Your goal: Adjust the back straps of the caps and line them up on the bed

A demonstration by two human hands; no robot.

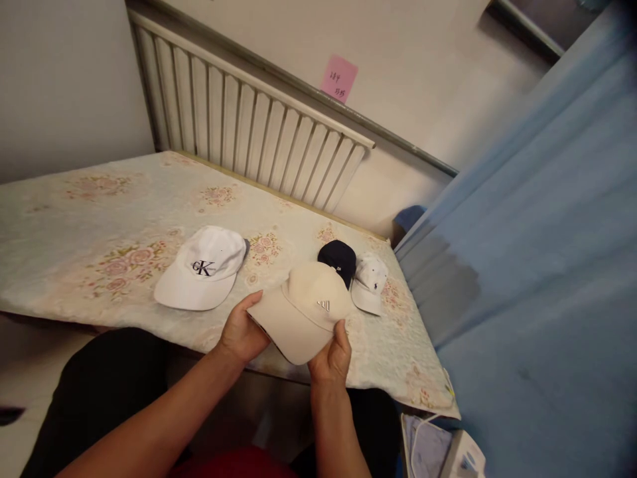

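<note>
A cream baseball cap [311, 309] with a small raised logo is held up over the near edge of the table, its brim tilted toward me. My left hand [245, 330] grips the left edge of the brim, thumb on top and fingers hidden underneath. On the other side my right hand [333, 355] pinches the cap where brim meets crown. Left of it, a white cap [206, 269] with dark letters lies on the floral cloth. Behind it are a black cap [337, 257], partly covered by the cream one, and a smaller white cap [369, 282] with a tiny dark emblem.
A floral-covered table [149, 219] stretches in front of my knees. Behind it stands a white radiator [249, 119], with a pink note [340, 78] on the wall above. A blue curtain [522, 265] hangs on the right. Below the table's right corner sits a white box [465, 457].
</note>
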